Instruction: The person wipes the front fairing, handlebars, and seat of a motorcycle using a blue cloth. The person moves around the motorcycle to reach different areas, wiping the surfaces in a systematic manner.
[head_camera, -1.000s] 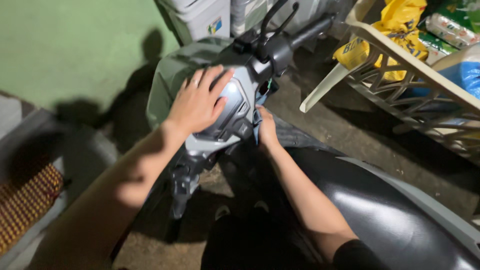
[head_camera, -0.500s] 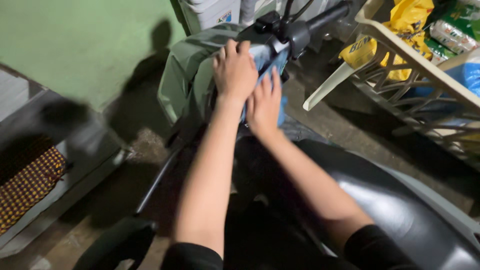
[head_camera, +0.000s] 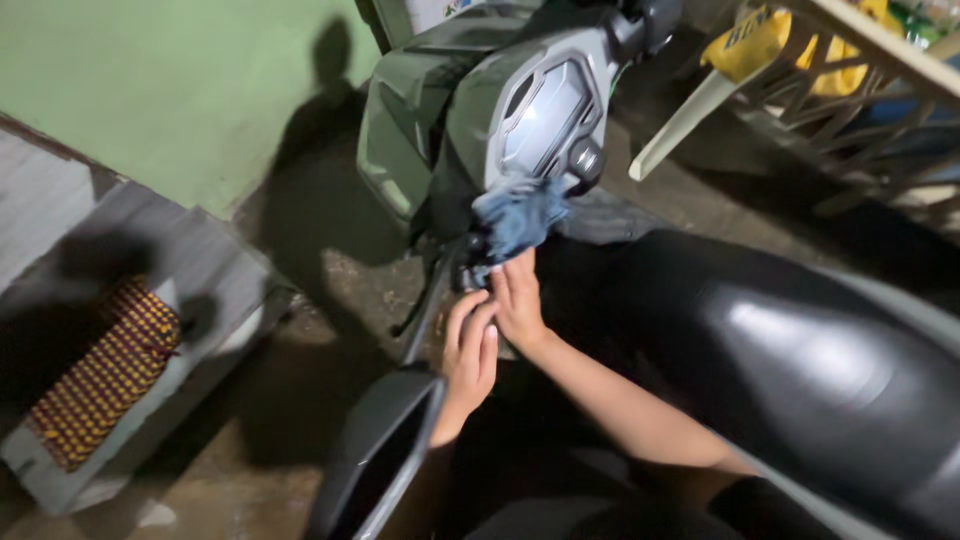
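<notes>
Mid-frame, our right hand (head_camera: 520, 300) pinches the blue rag (head_camera: 520, 218) under the scooter dash (head_camera: 545, 115); left hand (head_camera: 470, 350) fingers curl loose, holding nothing.

— Where are my hands?

— Both out front, close together. My left hand (head_camera: 470, 345) is low, fingers loosely curled, its forearm dropping out of view at the bottom.

— And the other?

— My right hand (head_camera: 520, 300) reaches forward, fingers pointing up and pressed against the left, bare forearm running back to a dark sleeve.
</notes>
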